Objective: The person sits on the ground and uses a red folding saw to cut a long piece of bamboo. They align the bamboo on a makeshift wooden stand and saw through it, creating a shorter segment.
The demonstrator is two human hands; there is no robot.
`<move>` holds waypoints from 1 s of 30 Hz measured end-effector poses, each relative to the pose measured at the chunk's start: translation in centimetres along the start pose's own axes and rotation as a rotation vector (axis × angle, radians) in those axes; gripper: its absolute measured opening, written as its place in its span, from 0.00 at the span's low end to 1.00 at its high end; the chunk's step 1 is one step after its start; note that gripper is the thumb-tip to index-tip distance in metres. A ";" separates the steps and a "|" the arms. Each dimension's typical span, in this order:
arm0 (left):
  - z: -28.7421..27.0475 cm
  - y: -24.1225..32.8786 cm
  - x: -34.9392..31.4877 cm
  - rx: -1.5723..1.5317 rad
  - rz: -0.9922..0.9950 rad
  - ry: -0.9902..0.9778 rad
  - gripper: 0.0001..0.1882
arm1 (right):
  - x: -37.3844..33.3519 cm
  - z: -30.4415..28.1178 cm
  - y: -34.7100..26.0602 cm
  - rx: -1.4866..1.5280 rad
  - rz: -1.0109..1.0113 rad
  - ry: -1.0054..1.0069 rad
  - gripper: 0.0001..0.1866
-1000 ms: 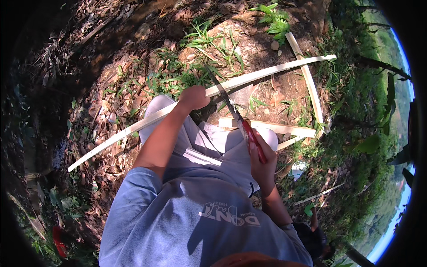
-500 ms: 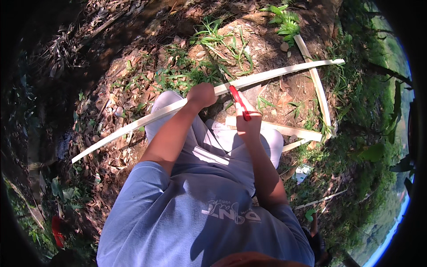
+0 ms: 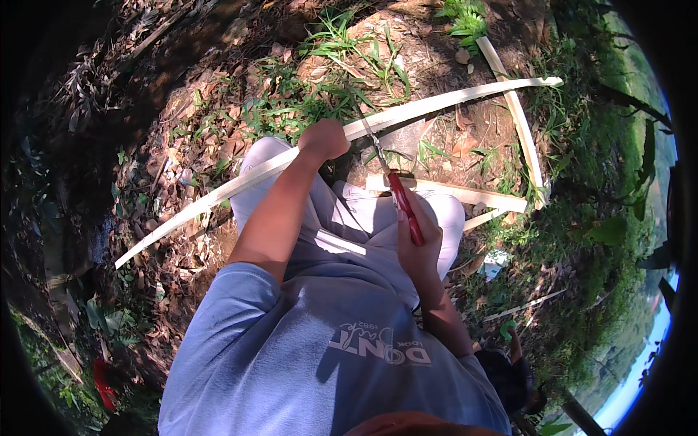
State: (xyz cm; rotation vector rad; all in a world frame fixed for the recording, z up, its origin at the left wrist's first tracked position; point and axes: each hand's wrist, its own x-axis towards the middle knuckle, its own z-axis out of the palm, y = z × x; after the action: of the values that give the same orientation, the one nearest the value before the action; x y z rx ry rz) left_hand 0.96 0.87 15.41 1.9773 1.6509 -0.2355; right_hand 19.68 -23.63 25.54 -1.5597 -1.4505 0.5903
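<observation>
A long pale wooden strip [image 3: 443,97] lies crosswise in front of me, its left part passing over my knee. My left hand [image 3: 325,140] is closed round it near the middle. My right hand [image 3: 423,243] is wrapped round the red handle of a hand saw [image 3: 398,192]. The saw's thin blade lies across the strip, just right of my left hand, and its far end is hard to make out against the grass.
A shorter wooden piece [image 3: 472,195] lies on the ground by my right knee. Another strip [image 3: 518,120] runs under the long strip's right end. Leaf litter and grass tufts [image 3: 342,43] surround me. Part of another person [image 3: 505,378] shows at the lower right.
My right hand has drawn the saw back toward my body, so more of the blade shows on the near side of the strip. My left hand keeps its grip on the strip.
</observation>
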 end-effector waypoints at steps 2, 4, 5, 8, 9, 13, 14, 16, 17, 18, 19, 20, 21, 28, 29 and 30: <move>-0.5 -0.1 -0.4 0.016 -0.002 -0.009 0.24 | -2.3 -3.5 -2.0 0.029 0.090 -0.043 0.22; -0.9 0.2 -0.9 0.016 0.007 -0.015 0.23 | -2.8 -5.8 -2.9 0.036 0.167 -0.080 0.23; -0.4 0.1 -0.7 0.024 0.001 0.009 0.22 | -2.9 -6.6 -3.1 0.032 0.197 -0.100 0.23; -0.3 0.2 -0.2 -0.009 -0.017 -0.003 0.22 | -2.5 -6.5 -2.2 0.042 0.171 -0.076 0.22; -0.1 0.4 -0.2 0.000 -0.001 0.014 0.22 | -2.3 -6.0 -1.6 0.073 0.179 -0.060 0.21; -0.2 0.6 -1.5 0.017 0.000 0.082 0.22 | 1.4 -1.8 0.5 0.099 0.251 -0.079 0.17; -0.2 0.7 -1.7 0.014 -0.003 0.094 0.21 | 2.5 0.3 0.8 0.134 0.231 -0.028 0.16; -0.1 0.5 -1.5 0.014 0.003 0.081 0.22 | 5.0 3.7 3.7 0.068 0.242 -0.043 0.16; 0.0 0.4 -1.2 0.018 0.006 0.074 0.22 | 6.3 4.9 4.4 0.078 0.227 -0.044 0.17; 0.3 0.4 -0.8 0.027 0.009 0.071 0.22 | 7.7 5.9 5.2 0.086 0.213 -0.041 0.18; 0.6 0.3 -0.4 0.037 0.008 0.070 0.22 | 9.0 7.3 4.8 0.209 0.147 0.025 0.19; 0.5 0.3 -0.4 0.046 0.007 0.066 0.22 | 9.7 8.1 4.6 0.329 0.083 0.090 0.20; 0.2 0.3 -0.2 0.045 0.000 0.062 0.22 | 10.0 8.0 4.4 0.311 0.059 0.088 0.21; -0.5 0.5 -0.8 0.016 -0.031 -0.009 0.22 | 5.2 3.0 2.2 0.025 0.176 -0.087 0.21; -0.5 0.3 -0.4 0.009 -0.028 -0.033 0.22 | 3.7 2.2 1.4 0.036 0.142 -0.044 0.21; -0.4 0.2 -0.1 0.002 -0.024 -0.058 0.22 | 2.2 1.2 0.6 0.046 0.109 -0.001 0.20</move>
State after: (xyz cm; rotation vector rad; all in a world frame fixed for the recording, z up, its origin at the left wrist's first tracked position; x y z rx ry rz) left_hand 1.08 0.99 15.83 1.9350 1.6383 -0.3011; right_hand 19.43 -21.08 24.94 -1.6096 -1.3497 0.6841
